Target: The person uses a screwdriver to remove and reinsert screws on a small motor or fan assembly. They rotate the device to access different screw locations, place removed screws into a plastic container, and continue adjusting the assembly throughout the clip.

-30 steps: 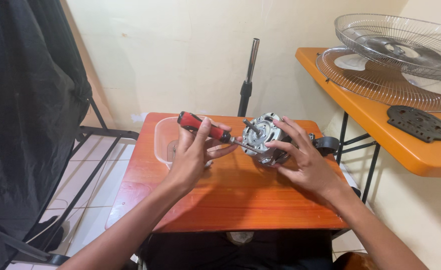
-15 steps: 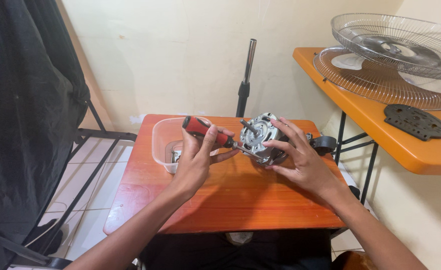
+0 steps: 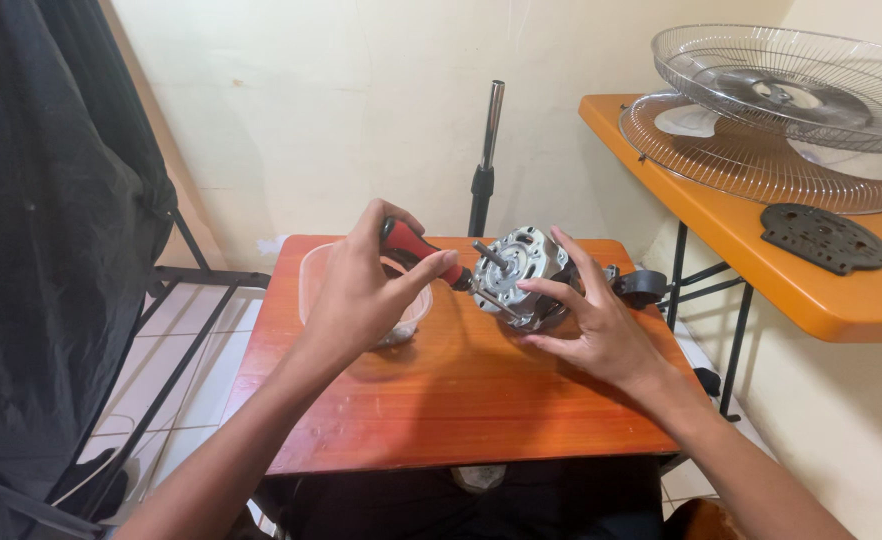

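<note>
At frame centre, a red-handled screwdriver (image 3: 421, 252) is gripped by the closed left hand (image 3: 361, 295) against a grey metal fan motor (image 3: 521, 275) — judged heavy, rigid (best held by its casing) — steadied by the right hand's (image 3: 601, 335) spread fingers.

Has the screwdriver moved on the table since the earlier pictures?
Cannot tell. The left hand holds the screwdriver against the motor, near the plastic bowl, as before; the small shifts could be the camera moving.

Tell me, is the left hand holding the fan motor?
No, the left hand grips a red-handled screwdriver; the right hand steadies the fan motor.
</note>
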